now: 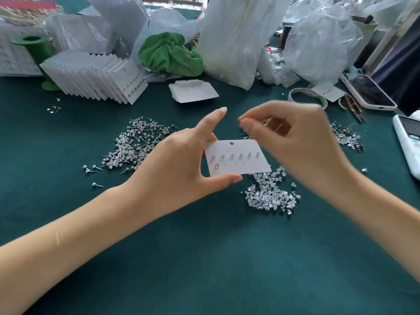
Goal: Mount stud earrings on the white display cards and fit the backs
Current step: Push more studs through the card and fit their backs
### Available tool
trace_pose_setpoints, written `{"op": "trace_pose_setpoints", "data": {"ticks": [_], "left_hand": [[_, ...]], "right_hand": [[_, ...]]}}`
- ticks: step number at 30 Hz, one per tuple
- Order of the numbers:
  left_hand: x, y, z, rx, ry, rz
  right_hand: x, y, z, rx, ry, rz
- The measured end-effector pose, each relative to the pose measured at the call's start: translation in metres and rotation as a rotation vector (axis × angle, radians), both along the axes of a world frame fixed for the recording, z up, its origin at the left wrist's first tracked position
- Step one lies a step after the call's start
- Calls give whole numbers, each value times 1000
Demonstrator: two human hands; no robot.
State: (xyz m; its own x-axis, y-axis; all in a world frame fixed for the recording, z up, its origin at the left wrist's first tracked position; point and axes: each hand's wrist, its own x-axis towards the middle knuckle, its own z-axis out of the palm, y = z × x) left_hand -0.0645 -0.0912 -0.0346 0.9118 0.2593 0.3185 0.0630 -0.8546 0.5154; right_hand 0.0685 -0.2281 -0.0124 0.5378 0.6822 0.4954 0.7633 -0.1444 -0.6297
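My left hand (181, 164) holds a white display card (238, 159) by its left edge, thumb under the lower edge, above the green table. The card carries a full top row of stud earrings and one larger stud at the left of the lower row. My right hand (293, 142) hovers over the card's upper right, blurred, with thumb and forefinger pinched together; whatever sits between them is too small to make out. A pile of loose stud earrings (136, 146) lies to the left, and a pile of clear earring backs (270, 196) lies below the card.
A fanned row of filled cards (97, 80) stands at back left beside a green spool (34, 48). Blank cards (193, 93), a green cloth (168, 55), plastic bags (231, 37), tape roll (306, 96), snips (354, 108), a phone (368, 92) and a white device (409, 142) ring the back and right.
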Motion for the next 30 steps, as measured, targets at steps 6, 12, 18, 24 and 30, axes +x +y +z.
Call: {"op": "trace_pose_setpoints", "data": {"ticks": [6, 12, 18, 24, 30], "left_hand": [[-1, 1, 0, -50, 27, 28], [0, 1, -1, -49, 32, 20], [1, 3, -2, -39, 38, 14], [1, 3, -4, -33, 41, 4], [2, 7, -4, -162, 37, 17]], "right_hand": [[54, -10, -11, -282, -16, -228], [59, -2, -26, -388, -117, -196], [59, 10, -34, -388, -72, -118], [54, 10, -27, -340, 75, -109], [23, -6, 10, -76, 517, 138]]}}
